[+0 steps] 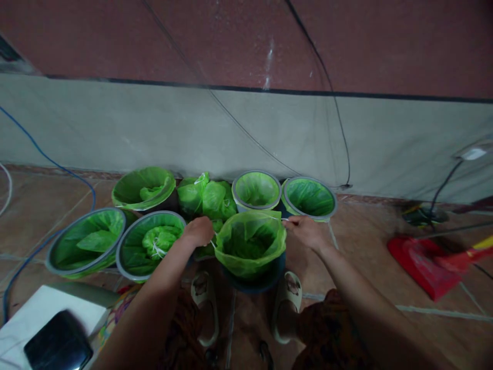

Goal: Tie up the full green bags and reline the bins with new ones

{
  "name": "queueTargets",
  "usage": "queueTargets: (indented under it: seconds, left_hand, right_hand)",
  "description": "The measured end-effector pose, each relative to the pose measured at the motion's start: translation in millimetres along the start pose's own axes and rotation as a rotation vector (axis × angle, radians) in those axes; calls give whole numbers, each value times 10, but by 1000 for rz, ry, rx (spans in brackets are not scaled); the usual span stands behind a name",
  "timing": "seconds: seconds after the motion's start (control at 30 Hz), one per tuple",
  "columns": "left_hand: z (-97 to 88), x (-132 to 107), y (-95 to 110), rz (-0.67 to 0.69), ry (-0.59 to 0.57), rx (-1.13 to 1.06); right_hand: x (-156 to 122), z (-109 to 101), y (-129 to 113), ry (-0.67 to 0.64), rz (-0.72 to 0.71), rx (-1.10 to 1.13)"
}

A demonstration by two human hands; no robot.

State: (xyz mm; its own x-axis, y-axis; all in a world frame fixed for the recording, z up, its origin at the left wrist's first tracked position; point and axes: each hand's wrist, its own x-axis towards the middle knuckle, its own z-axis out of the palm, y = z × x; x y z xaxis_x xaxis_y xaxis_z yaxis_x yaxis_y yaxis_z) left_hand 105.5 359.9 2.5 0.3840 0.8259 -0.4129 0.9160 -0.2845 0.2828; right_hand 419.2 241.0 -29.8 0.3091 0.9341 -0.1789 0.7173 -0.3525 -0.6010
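Note:
A green drawstring bag (246,262) stands open in a dark bin (254,285) between my feet, its rim raised above the bin. My left hand (199,232) is closed on the bag's white drawstring at the left side. On the right side, my right hand (304,230) pinches the white drawstring, which is stretched out from the bag's edge. Left of my left hand is a lined bin (127,252) holding a tied green bag (164,239). Tied green bags (215,198) also sit against the wall, just beyond my left hand.
Lined bins (256,177) stand along the wall, with others at the left. A red dustpan (419,264) lies on the right. At lower left, a dark phone-like object (57,341) rests on a white box (69,303). A blue cable (50,156) runs across the floor.

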Motion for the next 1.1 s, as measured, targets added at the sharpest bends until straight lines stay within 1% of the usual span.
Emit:
queueTargets:
  seconds: [0.07, 0.1, 0.17, 0.2, 0.23, 0.27, 0.3, 0.33, 0.4, 0.47, 0.53, 0.6, 0.7, 0.77, 0.83, 0.9, 0.93, 0.97, 1.03, 1.1]
  left_hand:
    - [-104, -12, 76, 56, 27, -106]
    - [-142, -16, 119, 96, 53, -213]
    - [-182, -23, 227, 203, 136, -523]
    - [-181, -26, 292, 265, 181, -705]
    - [-167, -29, 364, 325, 214, -883]
    - [-141, -30, 441, 377, 228, -1041]
    - [-107, -29, 518, 419, 216, -1171]
    - [-67, -25, 594, 447, 184, -1268]
    - [20, -5, 724, 465, 96, -1381]
    - [98, 24, 815, 462, 32, -1419]
    - [152, 49, 866, 463, 12, -1409]
    - [180, 61, 887, 472, 48, -1375]
    - [202, 64, 891, 469, 131, -1335]
    - [225, 68, 896, 464, 128, -1331]
    - [272, 76, 916, 467, 43, -1336]
    - [349, 87, 953, 488, -82, -1357]
    - [398, 91, 976, 502, -120, -1375]
    - [452, 94, 1001, 515, -127, -1398]
    - [568, 93, 1046, 528, -73, -1431]
    - [679, 80, 1077, 511, -9, -1409]
  right_hand:
    - [-23, -20, -140, 81, -101, 126]
    - [-39, -32, -222, 129, -165, 200]
    - [-80, -56, -401, 214, -297, 353]
    - [-103, -64, -492, 232, -346, 436]
    - [-124, -66, -578, 223, -369, 528]
    - [-142, -62, -654, 186, -366, 627]
    - [-154, -50, -717, 127, -341, 730]
    - [-160, -31, -766, 61, -301, 831]
    - [-152, 22, -823, -46, -209, 985]
    - [-127, 84, -839, -84, -152, 1041]
    - [-100, 150, -833, -75, -142, 1019]
    - [-87, 224, -824, -80, -153, 971]
    - [-100, 351, -830, -154, -149, 967]
    - [-119, 431, -845, -218, -134, 1011]
    - [-128, 486, -855, -253, -119, 1077]
    - [-121, 507, -848, -253, -94, 1150]
    - [-112, 508, -838, -243, -71, 1181]
    - [-102, 504, -824, -233, -43, 1203]
    - [-81, 496, -790, -212, 19, 1221]
    - [-65, 488, -756, -182, 80, 1223]
